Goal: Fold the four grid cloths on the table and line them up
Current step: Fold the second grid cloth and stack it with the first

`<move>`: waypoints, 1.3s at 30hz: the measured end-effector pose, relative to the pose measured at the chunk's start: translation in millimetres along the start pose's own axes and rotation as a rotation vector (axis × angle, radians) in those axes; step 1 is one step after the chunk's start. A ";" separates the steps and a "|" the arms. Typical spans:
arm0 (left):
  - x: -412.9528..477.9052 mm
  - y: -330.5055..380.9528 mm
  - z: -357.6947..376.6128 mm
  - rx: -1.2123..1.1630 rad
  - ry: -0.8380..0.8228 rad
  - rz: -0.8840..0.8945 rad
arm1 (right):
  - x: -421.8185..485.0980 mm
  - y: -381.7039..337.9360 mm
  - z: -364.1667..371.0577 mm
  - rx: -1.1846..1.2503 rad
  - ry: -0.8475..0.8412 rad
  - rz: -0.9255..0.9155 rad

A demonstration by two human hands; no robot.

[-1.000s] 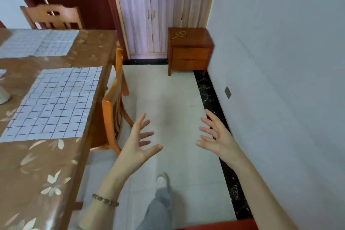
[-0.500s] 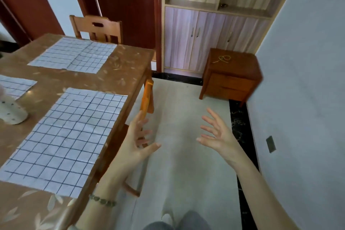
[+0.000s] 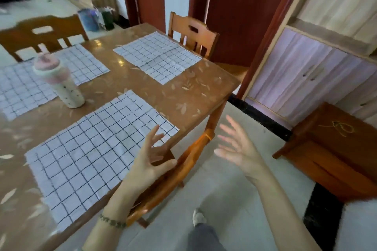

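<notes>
Empty, fingers splayed: left hand [image 3: 151, 161] and right hand [image 3: 236, 149], raised beside the table [image 3: 193, 96]. Nearest cloth [image 3: 91, 153] flat on it to the left, long axis slanting from near-left to far-right, its right corner close by the left hand; right hand farther off.

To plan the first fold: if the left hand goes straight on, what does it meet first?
Likely the left hand meets the nearest grid cloth near its right corner, though depth is unclear.
</notes>
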State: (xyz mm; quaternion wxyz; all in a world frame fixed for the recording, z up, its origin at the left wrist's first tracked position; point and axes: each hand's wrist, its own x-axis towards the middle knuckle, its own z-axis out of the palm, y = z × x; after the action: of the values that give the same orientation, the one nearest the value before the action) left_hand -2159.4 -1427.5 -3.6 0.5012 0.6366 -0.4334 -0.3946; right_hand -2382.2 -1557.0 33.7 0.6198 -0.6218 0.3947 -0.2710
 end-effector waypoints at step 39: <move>63.7 -170.3 -300.4 0.372 0.607 -0.733 | 420.6 64.9 240.8 -0.565 -0.497 0.006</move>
State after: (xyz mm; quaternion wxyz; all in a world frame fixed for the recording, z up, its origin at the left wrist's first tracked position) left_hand -1831.3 -1378.2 -118.9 0.3115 0.9111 -0.0794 -0.2580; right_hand -1965.5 -1765.5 -114.6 0.5015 -0.8139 0.2933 0.0094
